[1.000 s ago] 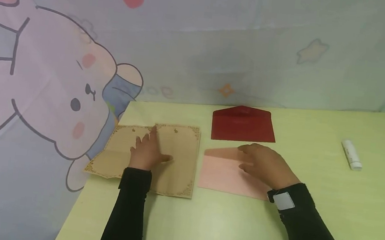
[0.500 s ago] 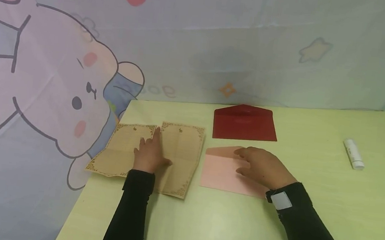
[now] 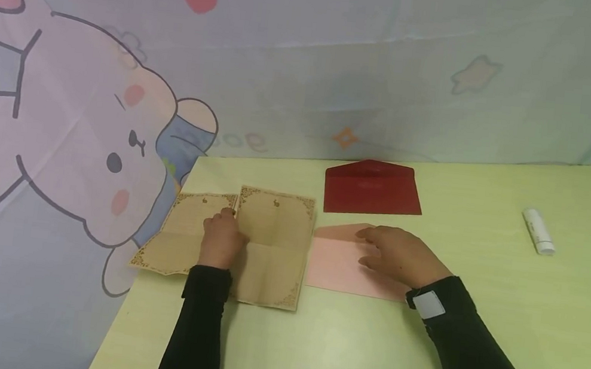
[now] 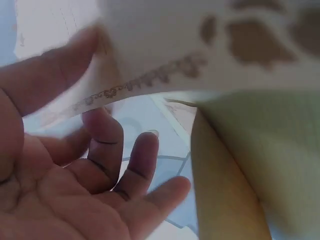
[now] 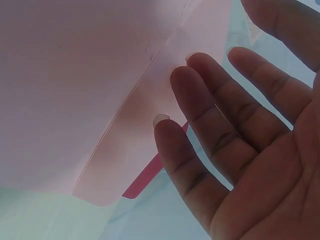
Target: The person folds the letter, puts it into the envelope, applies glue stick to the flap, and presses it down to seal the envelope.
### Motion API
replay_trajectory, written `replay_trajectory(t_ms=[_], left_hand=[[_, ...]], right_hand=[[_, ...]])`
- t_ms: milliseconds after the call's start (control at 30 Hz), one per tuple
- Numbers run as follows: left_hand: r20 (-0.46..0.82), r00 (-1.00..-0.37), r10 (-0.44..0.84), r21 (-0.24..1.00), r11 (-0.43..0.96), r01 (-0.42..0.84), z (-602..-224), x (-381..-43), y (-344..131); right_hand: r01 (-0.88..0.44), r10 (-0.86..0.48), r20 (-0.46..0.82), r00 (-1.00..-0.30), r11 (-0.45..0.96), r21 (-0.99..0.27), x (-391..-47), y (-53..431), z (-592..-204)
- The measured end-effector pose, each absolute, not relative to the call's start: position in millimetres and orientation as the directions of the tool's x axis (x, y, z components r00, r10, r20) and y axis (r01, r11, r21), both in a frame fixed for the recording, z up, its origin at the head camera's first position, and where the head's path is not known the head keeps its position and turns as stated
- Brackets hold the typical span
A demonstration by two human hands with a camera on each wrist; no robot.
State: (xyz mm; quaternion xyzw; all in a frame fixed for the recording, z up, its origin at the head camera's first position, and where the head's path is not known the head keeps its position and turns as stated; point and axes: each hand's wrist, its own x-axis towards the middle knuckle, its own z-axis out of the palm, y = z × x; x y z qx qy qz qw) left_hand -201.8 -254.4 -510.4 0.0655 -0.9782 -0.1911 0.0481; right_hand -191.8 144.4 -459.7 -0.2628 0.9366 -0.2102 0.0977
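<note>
Two tan sheets of letter paper with brown ornamental borders lie side by side, the left sheet (image 3: 176, 238) and the right sheet (image 3: 272, 254). My left hand (image 3: 222, 240) pinches the left edge of the right sheet; in the left wrist view the thumb (image 4: 60, 67) lies on one face of the bordered paper (image 4: 150, 60), the index finger behind it. Over a pink envelope (image 3: 338, 267), flap side away from me, hovers my right hand (image 3: 401, 256). Its fingers are loosely extended and hold nothing, as the right wrist view shows beside the envelope's flap (image 5: 130, 135).
Behind the pink envelope lies a dark red envelope (image 3: 373, 191) with its flap unfolded. A white glue stick (image 3: 538, 231) rests at the right of the pale yellow table (image 3: 342, 358). A printed cloth (image 3: 308, 59) hangs behind and to the left.
My left hand, spread on the papers before, has curled its fingers onto the right sheet's edge. That sheet shifted and tilted, then lay straighter. My right hand has barely moved.
</note>
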Motion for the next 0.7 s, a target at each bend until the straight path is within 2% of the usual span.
replay_trajectory(t_ms=[67, 133, 200, 300, 367, 533, 700], left_hand=[[0.026, -0.995, -0.101, 0.425, 0.902, -0.080, -489, -194, -251], [0.035, -0.999, -0.029, 0.493, 0.870, -0.008, -481, -189, -258], [0.026, -1.000, -0.001, 0.571, 0.821, 0.014, -466, -181, -259], [0.034, -0.999, 0.005, 0.656, 0.754, 0.027, -444, -172, -260], [-0.008, -1.000, -0.009, 0.716, 0.698, -0.012, -419, -164, -247], [0.022, -0.998, 0.053, 0.883, 0.468, 0.044, -405, -172, -216], [0.057, -0.991, 0.121, 0.956, 0.281, 0.089, -408, -184, -173]], right_hand=[[-0.436, -0.532, -0.085, -0.843, 0.767, -0.471, -193, 146, -459], [-0.426, -0.536, -0.091, -0.839, 0.753, -0.502, -194, 148, -458], [-0.414, -0.536, -0.087, -0.840, 0.736, -0.536, -195, 150, -457], [-0.412, -0.523, -0.029, -0.852, 0.704, -0.579, -193, 152, -456], [-0.400, -0.497, 0.018, -0.867, 0.675, -0.621, -193, 154, -455], [-0.362, -0.448, 0.109, -0.887, 0.531, -0.766, -192, 158, -447], [-0.334, -0.423, 0.155, -0.893, 0.390, -0.858, -192, 158, -439]])
